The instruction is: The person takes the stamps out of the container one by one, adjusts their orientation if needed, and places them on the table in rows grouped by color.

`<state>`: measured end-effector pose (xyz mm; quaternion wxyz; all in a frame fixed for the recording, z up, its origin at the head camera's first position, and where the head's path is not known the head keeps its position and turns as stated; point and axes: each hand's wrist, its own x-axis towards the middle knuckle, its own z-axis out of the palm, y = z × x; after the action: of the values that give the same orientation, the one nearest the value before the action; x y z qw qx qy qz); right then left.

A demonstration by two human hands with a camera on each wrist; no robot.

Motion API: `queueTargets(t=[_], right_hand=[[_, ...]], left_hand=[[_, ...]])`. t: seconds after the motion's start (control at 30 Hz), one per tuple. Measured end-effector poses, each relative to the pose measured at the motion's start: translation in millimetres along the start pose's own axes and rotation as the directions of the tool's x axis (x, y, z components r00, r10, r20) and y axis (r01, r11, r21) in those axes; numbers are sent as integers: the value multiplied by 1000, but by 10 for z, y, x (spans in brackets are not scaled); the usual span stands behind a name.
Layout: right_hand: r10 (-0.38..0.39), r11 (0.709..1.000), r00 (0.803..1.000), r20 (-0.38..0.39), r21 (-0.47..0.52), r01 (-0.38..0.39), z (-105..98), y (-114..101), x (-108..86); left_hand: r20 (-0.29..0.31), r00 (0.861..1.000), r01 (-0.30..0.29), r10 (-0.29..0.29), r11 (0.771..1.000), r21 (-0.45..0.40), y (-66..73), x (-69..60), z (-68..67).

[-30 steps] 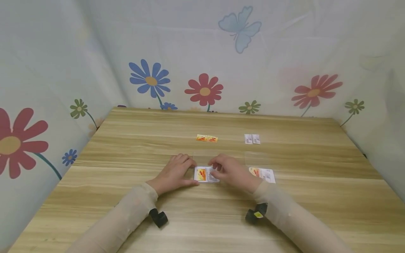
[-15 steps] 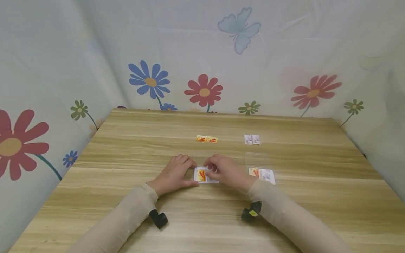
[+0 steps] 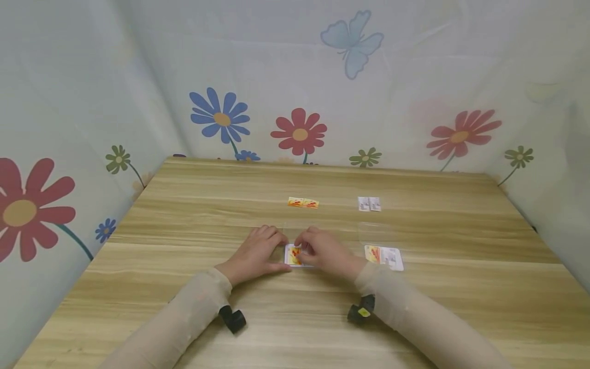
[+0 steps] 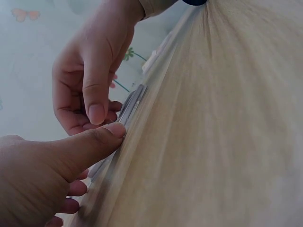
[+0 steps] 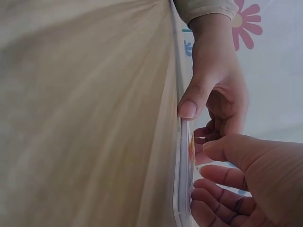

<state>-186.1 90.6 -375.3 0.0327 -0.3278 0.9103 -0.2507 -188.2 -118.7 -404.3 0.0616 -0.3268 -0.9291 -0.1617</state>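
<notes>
A thin white case (image 3: 288, 261) with a clear flap behind it lies flat on the table. An orange-and-yellow picture card (image 3: 295, 254) shows on its left part, while fingers cover most of its right part. My left hand (image 3: 256, 254) holds the case's left end, thumb on the near edge and fingers toward the far edge. My right hand (image 3: 329, 253) is over the case with bent fingertips at the picture card. In the right wrist view its thumb (image 5: 222, 147) stays apart from its fingers, and some fingertips touch the case's face.
A second case (image 3: 384, 257), holding an orange and a grey card, lies to the right, with a clear flap (image 3: 375, 231) behind it. Farther back are two orange cards (image 3: 303, 203) and two grey cards (image 3: 369, 204). A flowered cloth (image 3: 258, 66) hangs behind the wooden table (image 3: 207, 179).
My right hand has slid left along the case, from its grey right part to the orange picture card. My left hand has stayed in place.
</notes>
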Motion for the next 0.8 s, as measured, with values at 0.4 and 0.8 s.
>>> queueTargets(t=[0.4, 0.8], right_hand=[[7, 999, 1000, 11, -51, -6, 57, 5, 42], [23, 999, 1000, 21, -47, -22, 60, -7, 44]], left_hand=[[5, 1000, 2, -2, 1000, -2, 13, -4, -21], [-3, 1000, -7, 7, 1000, 3, 13, -8, -25]])
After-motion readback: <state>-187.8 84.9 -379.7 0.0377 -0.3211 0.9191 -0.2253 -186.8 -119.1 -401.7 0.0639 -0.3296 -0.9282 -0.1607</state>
